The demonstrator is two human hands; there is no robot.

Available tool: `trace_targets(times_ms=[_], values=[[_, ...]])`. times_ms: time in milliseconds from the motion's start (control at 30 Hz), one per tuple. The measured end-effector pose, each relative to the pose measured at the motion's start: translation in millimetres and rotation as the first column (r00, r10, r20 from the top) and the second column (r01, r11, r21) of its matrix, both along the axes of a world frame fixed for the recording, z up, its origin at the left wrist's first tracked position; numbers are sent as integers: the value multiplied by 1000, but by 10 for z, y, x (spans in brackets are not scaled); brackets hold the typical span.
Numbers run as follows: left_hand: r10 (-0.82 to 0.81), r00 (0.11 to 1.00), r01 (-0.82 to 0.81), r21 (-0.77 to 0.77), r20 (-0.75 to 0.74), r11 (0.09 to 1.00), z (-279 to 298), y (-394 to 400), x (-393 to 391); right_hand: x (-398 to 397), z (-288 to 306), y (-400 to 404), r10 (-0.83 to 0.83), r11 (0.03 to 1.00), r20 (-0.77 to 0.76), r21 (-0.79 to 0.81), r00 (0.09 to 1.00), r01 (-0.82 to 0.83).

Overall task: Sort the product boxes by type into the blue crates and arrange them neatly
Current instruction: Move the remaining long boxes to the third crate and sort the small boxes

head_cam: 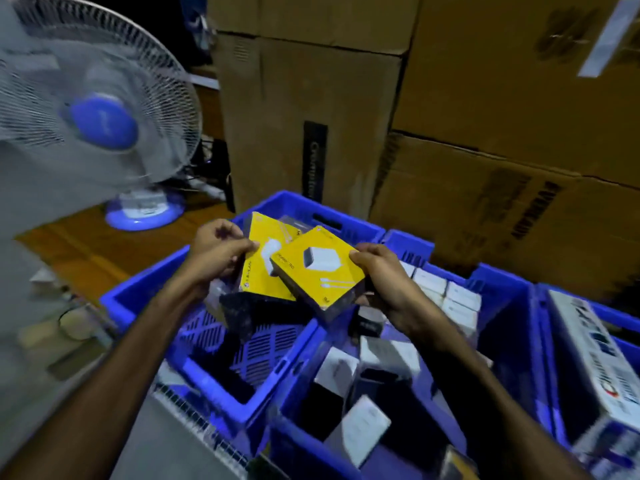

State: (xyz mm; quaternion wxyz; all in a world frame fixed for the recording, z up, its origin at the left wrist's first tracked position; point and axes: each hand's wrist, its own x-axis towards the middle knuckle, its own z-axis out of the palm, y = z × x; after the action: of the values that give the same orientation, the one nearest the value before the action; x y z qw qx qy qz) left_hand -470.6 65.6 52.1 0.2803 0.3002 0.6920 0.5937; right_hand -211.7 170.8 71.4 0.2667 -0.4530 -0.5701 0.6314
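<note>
Two yellow charger boxes are held above the left blue crate (138,296). My left hand (216,252) grips the taller yellow box (258,271) by its left edge. My right hand (384,275) holds the second yellow box (320,271) by its right edge; this box overlaps the first one. Below them, a black box (249,313) lies tilted in the left crate, whose lattice floor shows. The middle blue crate (301,441) holds several white and black boxes (363,427). White boxes (450,299) stand in rows behind my right hand.
A running white and blue fan (100,119) stands at the left on a wooden surface. Large cardboard cartons (485,133) form a wall behind the crates. A long white carton (595,358) rests in the blue crate at the right. Clutter lies at the left edge.
</note>
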Motion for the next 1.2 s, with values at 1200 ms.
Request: trace_targets(times_ms=[1200], values=[[-446,656,594,51,-609,803,224,737,2407,1774,298,-67,-103,832,35,551,994,67]])
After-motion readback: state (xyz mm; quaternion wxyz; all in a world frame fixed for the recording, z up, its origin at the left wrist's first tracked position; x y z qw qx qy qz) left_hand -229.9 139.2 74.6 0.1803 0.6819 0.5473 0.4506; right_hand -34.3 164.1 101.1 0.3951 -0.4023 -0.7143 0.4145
